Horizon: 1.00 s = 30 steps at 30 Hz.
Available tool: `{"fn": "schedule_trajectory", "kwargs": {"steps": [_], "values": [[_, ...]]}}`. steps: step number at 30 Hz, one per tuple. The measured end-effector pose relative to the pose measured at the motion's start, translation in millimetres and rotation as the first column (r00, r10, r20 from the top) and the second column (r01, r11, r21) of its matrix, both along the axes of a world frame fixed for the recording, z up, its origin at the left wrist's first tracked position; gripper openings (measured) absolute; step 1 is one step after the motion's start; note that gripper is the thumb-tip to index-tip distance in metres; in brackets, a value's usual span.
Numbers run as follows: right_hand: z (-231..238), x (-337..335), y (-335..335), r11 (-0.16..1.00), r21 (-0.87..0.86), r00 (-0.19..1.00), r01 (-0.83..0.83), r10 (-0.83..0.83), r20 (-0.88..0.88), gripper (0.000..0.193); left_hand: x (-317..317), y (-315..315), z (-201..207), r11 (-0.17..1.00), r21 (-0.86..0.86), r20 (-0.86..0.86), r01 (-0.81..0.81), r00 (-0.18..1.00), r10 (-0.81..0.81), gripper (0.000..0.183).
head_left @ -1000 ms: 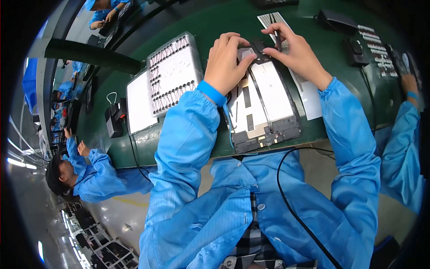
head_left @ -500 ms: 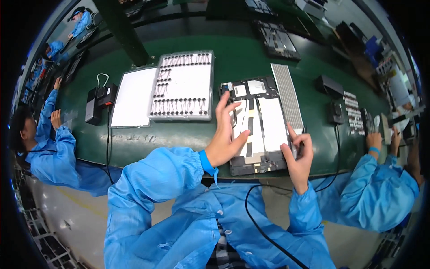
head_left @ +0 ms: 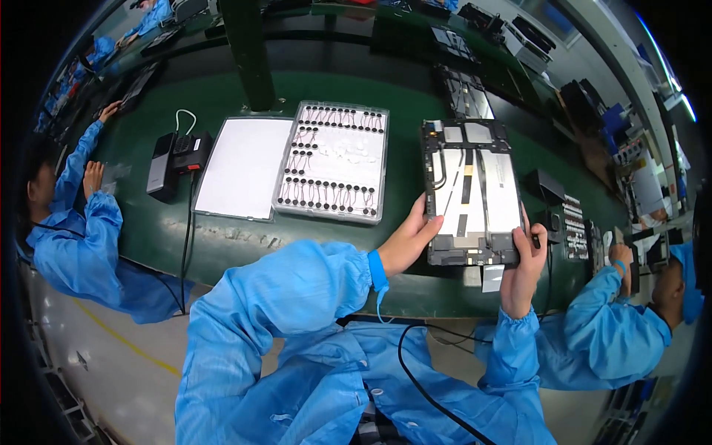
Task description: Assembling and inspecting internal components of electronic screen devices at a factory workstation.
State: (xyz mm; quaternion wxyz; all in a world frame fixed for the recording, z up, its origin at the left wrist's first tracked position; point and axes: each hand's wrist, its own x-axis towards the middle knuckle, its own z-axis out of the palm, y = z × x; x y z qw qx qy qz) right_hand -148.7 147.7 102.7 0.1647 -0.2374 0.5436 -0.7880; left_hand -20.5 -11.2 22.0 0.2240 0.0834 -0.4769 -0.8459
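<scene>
Both hands hold an opened tablet (head_left: 498,185), its inside facing up: silver-white battery panels, a dark frame, black tape strips and thin cables. My left hand (head_left: 406,236) grips its lower left edge, thumb on top. At the lower right corner my right hand (head_left: 525,263) grips it with the thumb over the dark end section. Fingers beneath the tablet are hidden. Just below its near edge shows a small pale piece (head_left: 492,279) whose kind I cannot make out. Left of the tablet lies a clear tray (head_left: 382,189) with rows of small round black parts on thin reddish wires.
A white sheet-like lid (head_left: 241,167) lies left of the tray, beside black box-shaped devices (head_left: 174,163) with a cable. Another opened tablet (head_left: 466,93) lies beyond mine. A green post (head_left: 251,55) rises at the back. Co-workers sit left (head_left: 78,222) and right (head_left: 619,319).
The tablet has been raised off the table and moved away from me, now covering the grid-patterned sheet. My left hand went from its upper left side to the lower left edge. The view shifted.
</scene>
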Motion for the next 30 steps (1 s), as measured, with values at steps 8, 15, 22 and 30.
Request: {"fn": "schedule_trajectory", "kwargs": {"steps": [8, 15, 22, 30], "values": [[1.5, 16.9, -20.2, 0.989, 0.088, 0.991, -0.121, 0.125, -0.037, 0.029, 6.7, -3.2, 7.4, 0.988, 0.042, 0.024, -0.148, 0.989, 0.147, 0.056], [-3.4, 12.1, -21.8, 0.989, 0.082, 0.99, -0.124, 0.118, 0.074, 0.036, 4.1, 0.2, 8.1, 0.963, 0.077, 0.006, -0.258, 0.966, 0.258, 0.055], [-7.4, 3.1, -27.5, 0.988, 0.097, 0.976, -0.123, 0.103, 0.19, 0.039, 1.0, 3.1, 11.3, 0.895, -0.025, -0.058, -0.446, 0.894, 0.444, 0.058], [0.9, -28.0, -25.7, 0.992, -0.047, 0.969, -0.114, 0.121, 0.215, 0.028, 5.6, -3.6, 12.4, 0.95, -0.101, -0.084, -0.297, 0.954, 0.289, 0.065]]}}
